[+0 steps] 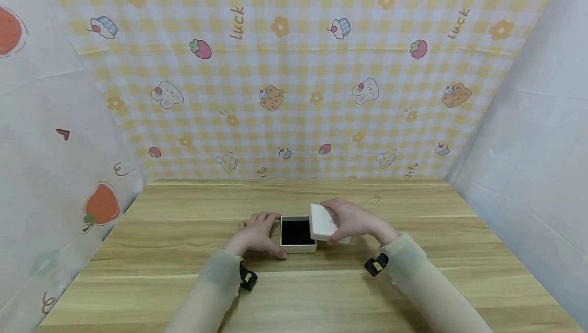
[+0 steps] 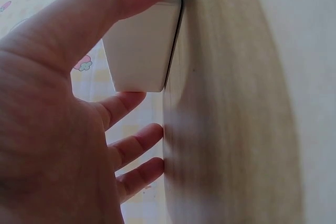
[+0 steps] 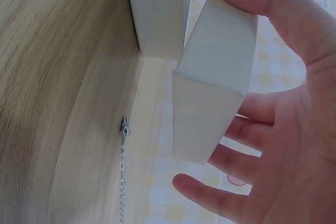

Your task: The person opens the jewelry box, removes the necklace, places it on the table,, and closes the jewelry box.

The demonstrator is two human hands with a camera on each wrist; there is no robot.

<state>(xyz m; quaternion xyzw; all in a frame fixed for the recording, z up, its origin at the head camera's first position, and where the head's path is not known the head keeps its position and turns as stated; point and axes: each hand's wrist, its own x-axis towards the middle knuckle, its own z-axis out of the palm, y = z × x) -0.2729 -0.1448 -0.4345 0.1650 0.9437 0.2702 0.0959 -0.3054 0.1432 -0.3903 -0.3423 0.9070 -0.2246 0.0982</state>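
A small white box base (image 1: 298,249) with a black lining stands on the wooden table, its open side up. My left hand (image 1: 257,234) steadies it from the left, thumb at the near side and index finger at the far side. The left wrist view shows that thumb lying over the box wall (image 2: 139,56). My right hand (image 1: 356,219) grips the white lid (image 1: 321,222) between thumb and fingers, tilted at the right edge of the base. In the right wrist view the lid (image 3: 215,51) is off the table, beside the base (image 3: 160,19).
A thin silver chain necklace (image 1: 369,201) with a small pendant (image 3: 125,125) lies on the table (image 1: 206,200) behind my right hand. A yellow checked cloth (image 1: 294,77) hangs at the back, with pale cloths at both sides.
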